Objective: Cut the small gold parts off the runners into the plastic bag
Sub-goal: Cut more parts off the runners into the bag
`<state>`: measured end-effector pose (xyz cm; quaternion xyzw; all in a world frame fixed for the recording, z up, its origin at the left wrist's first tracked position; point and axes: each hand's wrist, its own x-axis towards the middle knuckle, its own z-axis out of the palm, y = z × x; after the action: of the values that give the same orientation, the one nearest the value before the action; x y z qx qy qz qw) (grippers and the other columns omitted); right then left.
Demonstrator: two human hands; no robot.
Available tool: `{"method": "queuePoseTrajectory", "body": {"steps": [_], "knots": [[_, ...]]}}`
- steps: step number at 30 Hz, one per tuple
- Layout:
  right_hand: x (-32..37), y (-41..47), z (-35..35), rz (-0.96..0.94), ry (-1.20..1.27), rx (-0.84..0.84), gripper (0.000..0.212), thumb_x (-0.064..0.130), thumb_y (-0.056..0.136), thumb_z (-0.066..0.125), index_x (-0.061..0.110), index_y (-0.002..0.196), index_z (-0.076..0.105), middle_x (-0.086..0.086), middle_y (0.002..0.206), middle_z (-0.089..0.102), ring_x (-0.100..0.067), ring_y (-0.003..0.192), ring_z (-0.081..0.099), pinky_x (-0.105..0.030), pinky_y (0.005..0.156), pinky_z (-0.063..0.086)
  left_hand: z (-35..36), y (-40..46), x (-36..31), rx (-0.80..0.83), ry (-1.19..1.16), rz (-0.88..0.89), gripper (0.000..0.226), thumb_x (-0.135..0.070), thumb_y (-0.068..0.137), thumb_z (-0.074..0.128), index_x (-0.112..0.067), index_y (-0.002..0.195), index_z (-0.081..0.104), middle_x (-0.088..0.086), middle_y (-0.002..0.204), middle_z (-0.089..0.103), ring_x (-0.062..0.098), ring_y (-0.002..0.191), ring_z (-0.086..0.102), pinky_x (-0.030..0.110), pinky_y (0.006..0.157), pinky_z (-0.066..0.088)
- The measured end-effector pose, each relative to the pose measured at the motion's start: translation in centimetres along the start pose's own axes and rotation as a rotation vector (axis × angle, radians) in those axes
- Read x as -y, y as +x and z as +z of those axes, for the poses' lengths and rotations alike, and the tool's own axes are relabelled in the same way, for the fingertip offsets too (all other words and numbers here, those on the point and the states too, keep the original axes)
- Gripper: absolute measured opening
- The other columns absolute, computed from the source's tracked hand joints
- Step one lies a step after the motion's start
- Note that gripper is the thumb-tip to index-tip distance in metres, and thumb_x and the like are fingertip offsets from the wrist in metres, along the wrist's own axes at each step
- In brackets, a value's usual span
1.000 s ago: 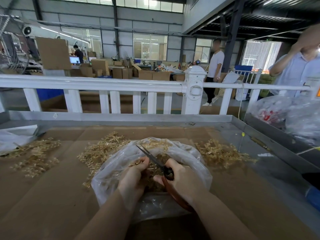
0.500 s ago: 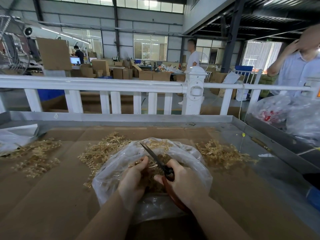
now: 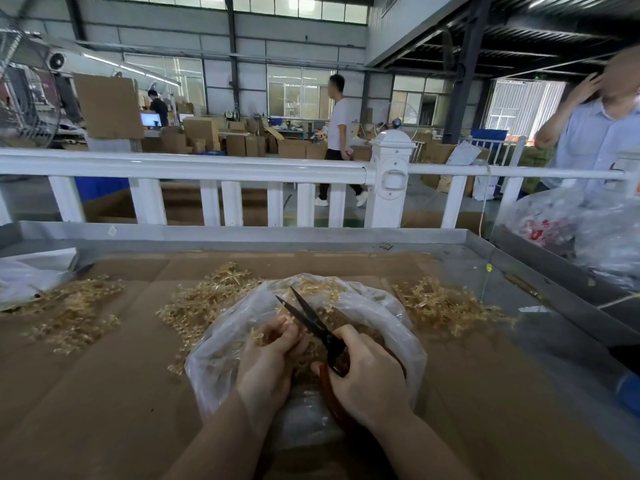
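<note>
A clear plastic bag point(image 3: 388, 317) lies open on the cardboard in front of me, with loose gold parts inside. Over its mouth my left hand point(image 3: 266, 358) pinches a small gold runner point(image 3: 273, 327) between fingers and thumb. My right hand point(image 3: 367, 379) grips red-handled scissors point(image 3: 311, 320); their dark blades are parted and point up and away, just right of the runner. More gold runners lie in piles at the left point(image 3: 69, 313), behind the bag point(image 3: 207, 299) and at the right point(image 3: 446, 306).
The cardboard sheet point(image 3: 104, 393) lies in a metal tray with a raised rim point(image 3: 242, 233). A white bag point(image 3: 31, 271) sits far left, filled clear bags point(image 3: 571, 226) far right. A white railing point(image 3: 207, 168) runs behind; people stand beyond it.
The scissor blades, together before, have opened. My left hand has lifted the runner slightly toward them. A person in the background has walked left.
</note>
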<state>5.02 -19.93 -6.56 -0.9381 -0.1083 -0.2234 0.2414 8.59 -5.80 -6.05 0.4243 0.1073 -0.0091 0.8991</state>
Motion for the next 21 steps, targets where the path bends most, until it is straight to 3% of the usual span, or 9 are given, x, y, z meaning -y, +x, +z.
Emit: {"method": "queuePoseTrajectory", "body": {"steps": [4,6,9,11,14,17,21], "knots": [[0.0,-0.2,0.0,-0.003,0.031,-0.058,0.031,0.047,0.080,0.067,0.030,0.104,0.058,0.013,0.091,0.061,-0.003,0.087,0.056,-0.011,0.072,0.041,0.2,-0.2,0.2,-0.009,0.011,0.072,0.027,0.004,0.094,0.050,0.009,0.120,0.053,0.028,0.110,0.065,0.035,0.099,0.065,0.041,0.088,0.053],[0.1,-0.3,0.0,-0.006,0.040,-0.070,0.030,0.046,0.080,0.068,0.030,0.103,0.058,0.013,0.090,0.062,-0.003,0.087,0.057,-0.012,0.072,0.043,0.2,-0.3,0.1,-0.014,0.000,0.085,0.021,-0.001,0.096,0.049,0.007,0.115,0.055,0.028,0.109,0.064,0.034,0.094,0.065,0.037,0.076,0.057],[0.2,-0.3,-0.1,-0.009,0.050,-0.064,0.028,0.046,0.081,0.067,0.031,0.103,0.059,0.012,0.089,0.062,-0.004,0.085,0.057,-0.013,0.070,0.045,0.1,-0.3,0.1,0.008,-0.042,0.085,0.012,-0.003,0.097,0.048,-0.005,0.092,0.059,0.018,0.087,0.069,0.023,0.071,0.070,0.028,0.054,0.059],[0.1,-0.3,-0.2,-0.009,0.050,-0.059,0.029,0.047,0.081,0.067,0.031,0.103,0.059,0.011,0.088,0.061,-0.004,0.084,0.057,-0.011,0.069,0.041,-0.3,-0.3,0.0,0.075,-0.079,0.067,0.016,0.005,0.092,0.050,-0.008,0.087,0.059,0.014,0.081,0.071,0.021,0.070,0.071,0.027,0.056,0.059],[0.1,-0.3,-0.1,-0.011,0.040,-0.041,0.033,0.050,0.081,0.066,0.031,0.106,0.058,0.012,0.090,0.061,-0.004,0.087,0.057,-0.007,0.070,0.038,-0.8,-0.5,-0.1,0.141,-0.091,0.042,0.032,0.016,0.070,0.056,-0.003,0.096,0.060,0.016,0.086,0.073,0.025,0.078,0.073,0.028,0.061,0.059],[0.3,-0.3,-0.2,-0.002,0.044,-0.048,0.036,0.051,0.079,0.067,0.030,0.107,0.060,0.012,0.090,0.063,-0.003,0.086,0.057,0.000,0.065,0.031,-0.7,-0.5,0.0,0.088,-0.095,0.053,0.028,0.020,0.077,0.054,0.000,0.095,0.061,0.017,0.086,0.072,0.024,0.076,0.073,0.030,0.065,0.061],[0.2,-0.3,-0.2,0.006,0.053,-0.072,0.037,0.049,0.079,0.070,0.031,0.109,0.060,0.013,0.093,0.063,-0.002,0.089,0.057,-0.001,0.068,0.032,-0.3,-0.3,0.1,0.005,-0.164,0.090,0.025,0.020,0.083,0.053,-0.004,0.087,0.058,0.009,0.073,0.072,0.017,0.067,0.072,0.023,0.057,0.058]]}}
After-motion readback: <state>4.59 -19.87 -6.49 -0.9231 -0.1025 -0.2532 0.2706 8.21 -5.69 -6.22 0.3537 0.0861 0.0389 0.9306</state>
